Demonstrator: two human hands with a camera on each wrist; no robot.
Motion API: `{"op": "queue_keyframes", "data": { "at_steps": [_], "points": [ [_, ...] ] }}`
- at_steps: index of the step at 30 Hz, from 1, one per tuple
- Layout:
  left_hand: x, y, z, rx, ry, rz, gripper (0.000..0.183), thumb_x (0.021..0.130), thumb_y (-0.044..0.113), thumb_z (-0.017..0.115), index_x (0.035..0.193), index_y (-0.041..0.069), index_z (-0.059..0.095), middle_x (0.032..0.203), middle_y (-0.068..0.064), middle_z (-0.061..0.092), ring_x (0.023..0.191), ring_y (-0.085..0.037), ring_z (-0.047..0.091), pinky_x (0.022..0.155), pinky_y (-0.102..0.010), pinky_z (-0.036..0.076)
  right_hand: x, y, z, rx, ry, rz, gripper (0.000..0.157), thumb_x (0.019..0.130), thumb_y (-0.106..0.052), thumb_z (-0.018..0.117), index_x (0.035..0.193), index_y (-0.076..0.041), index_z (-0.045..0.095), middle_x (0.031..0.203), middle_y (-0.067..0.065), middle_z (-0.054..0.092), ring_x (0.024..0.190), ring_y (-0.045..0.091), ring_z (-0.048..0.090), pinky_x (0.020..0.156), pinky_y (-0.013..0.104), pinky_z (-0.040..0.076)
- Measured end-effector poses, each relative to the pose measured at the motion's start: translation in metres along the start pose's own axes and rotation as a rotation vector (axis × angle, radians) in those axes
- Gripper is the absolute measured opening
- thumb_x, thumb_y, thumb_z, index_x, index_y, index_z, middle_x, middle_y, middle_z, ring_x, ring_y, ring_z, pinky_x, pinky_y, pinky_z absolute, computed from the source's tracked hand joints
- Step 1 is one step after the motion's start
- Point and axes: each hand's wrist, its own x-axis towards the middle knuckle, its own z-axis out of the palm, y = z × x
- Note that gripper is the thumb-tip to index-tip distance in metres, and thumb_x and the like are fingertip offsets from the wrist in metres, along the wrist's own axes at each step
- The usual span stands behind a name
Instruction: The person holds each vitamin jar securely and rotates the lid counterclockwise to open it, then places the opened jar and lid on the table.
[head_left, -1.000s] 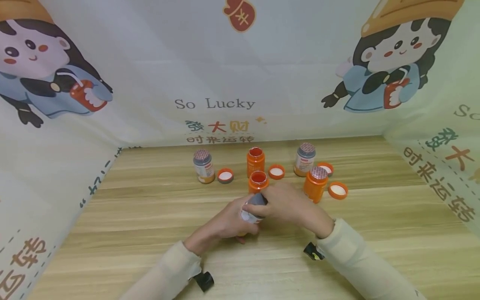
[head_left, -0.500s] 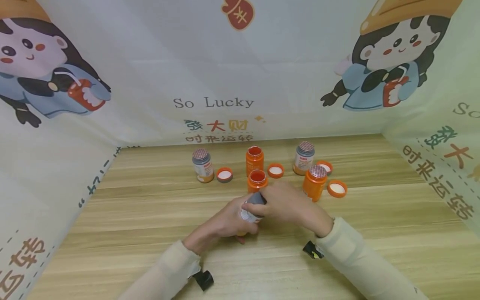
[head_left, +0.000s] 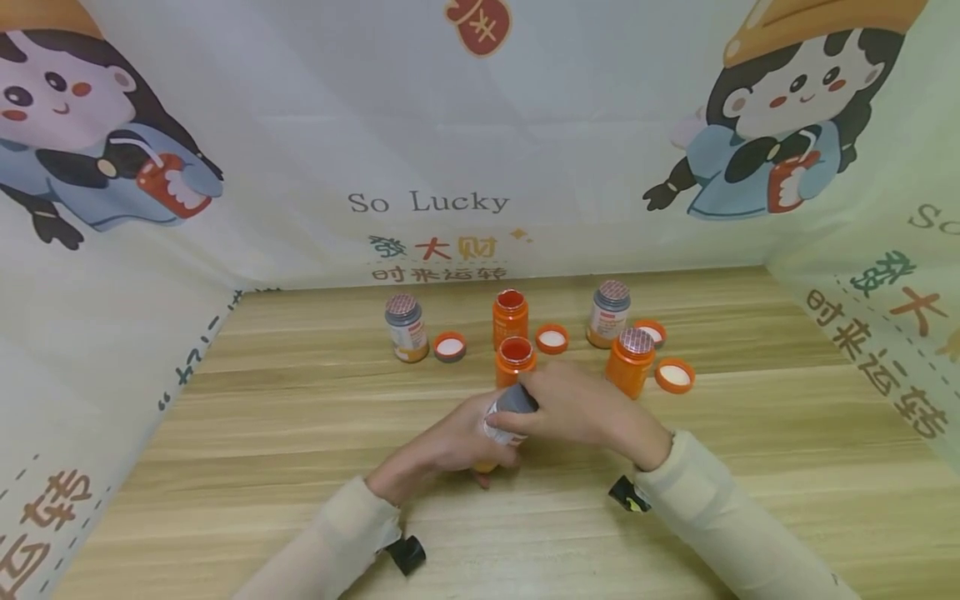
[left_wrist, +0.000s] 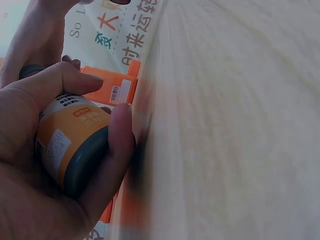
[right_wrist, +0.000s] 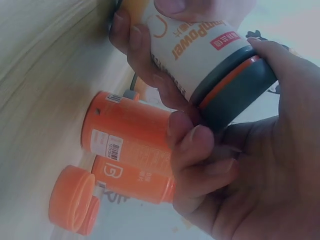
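My left hand [head_left: 461,437] grips a tilted supplement bottle [head_left: 504,433] with a white and yellow-orange label, low over the table. In the left wrist view its fingers curl round the bottle's body [left_wrist: 75,135], near the dark grey base. My right hand [head_left: 585,408] holds the bottle's grey cap [head_left: 517,398] from the other side. The right wrist view shows thumb and curled fingers at this cap [right_wrist: 240,95], with a thin orange ring between cap and neck. Just behind the hands stands an uncapped orange bottle [head_left: 516,358].
Farther back stand another open orange bottle [head_left: 511,321] and a grey-necked bottle [head_left: 407,332] with a foil seal. On the right are a sealed grey-necked bottle [head_left: 609,317] and a sealed orange bottle [head_left: 628,371]. Loose caps [head_left: 675,376] lie among them. A printed cloth [head_left: 315,167] walls the table.
My right hand has shifted very slightly to the right at the cap. The left hand grips the bottle as before, and the other bottles have not moved.
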Motion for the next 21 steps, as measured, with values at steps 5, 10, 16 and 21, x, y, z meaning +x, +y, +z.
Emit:
{"op": "queue_keyframes", "data": {
  "at_steps": [5, 10, 16, 21],
  "points": [
    [-0.0006, 0.0018, 0.001, 0.027, 0.009, -0.015, 0.06, 0.078, 0.001, 0.075, 0.133, 0.018, 0.056, 0.103, -0.008, 0.061, 0.082, -0.019, 0.064, 0.046, -0.035, 0.06, -0.0023, 0.0032, -0.0024, -0.008, 0.004, 0.049, 0.058, 0.092, -0.073, 0.053, 0.065, -0.022, 0.051, 0.059, -0.008, 0.038, 0.051, 0.009, 0.04, 0.047, 0.025, 0.025],
    [-0.0005, 0.0029, 0.0024, 0.047, 0.017, -0.017, 0.06, 0.078, 0.002, 0.077, 0.131, 0.018, 0.057, 0.101, -0.008, 0.062, 0.083, -0.018, 0.064, 0.046, -0.035, 0.06, -0.0027, 0.0047, -0.005, -0.017, 0.004, 0.026, 0.043, 0.093, -0.061, 0.056, 0.073, -0.022, 0.059, 0.063, -0.007, 0.046, 0.056, 0.012, 0.047, 0.051, 0.026, 0.031],
    [-0.0013, 0.0028, 0.0027, 0.06, 0.022, -0.016, 0.061, 0.077, 0.002, 0.077, 0.133, 0.017, 0.056, 0.101, -0.008, 0.063, 0.082, -0.018, 0.064, 0.046, -0.035, 0.059, -0.0019, 0.0063, -0.0065, -0.033, -0.016, -0.027, 0.034, 0.092, -0.055, 0.058, 0.083, -0.023, 0.061, 0.068, -0.006, 0.051, 0.059, 0.012, 0.049, 0.053, 0.026, 0.037],
    [-0.0017, 0.0031, 0.0033, 0.075, 0.032, -0.004, 0.061, 0.076, 0.001, 0.078, 0.131, 0.016, 0.057, 0.098, -0.007, 0.062, 0.077, -0.017, 0.064, 0.045, -0.036, 0.059, -0.0021, 0.0075, -0.0092, -0.063, -0.03, -0.076, 0.029, 0.089, -0.05, 0.061, 0.093, -0.021, 0.061, 0.074, -0.006, 0.055, 0.063, 0.011, 0.052, 0.056, 0.026, 0.041]
  ]
}}
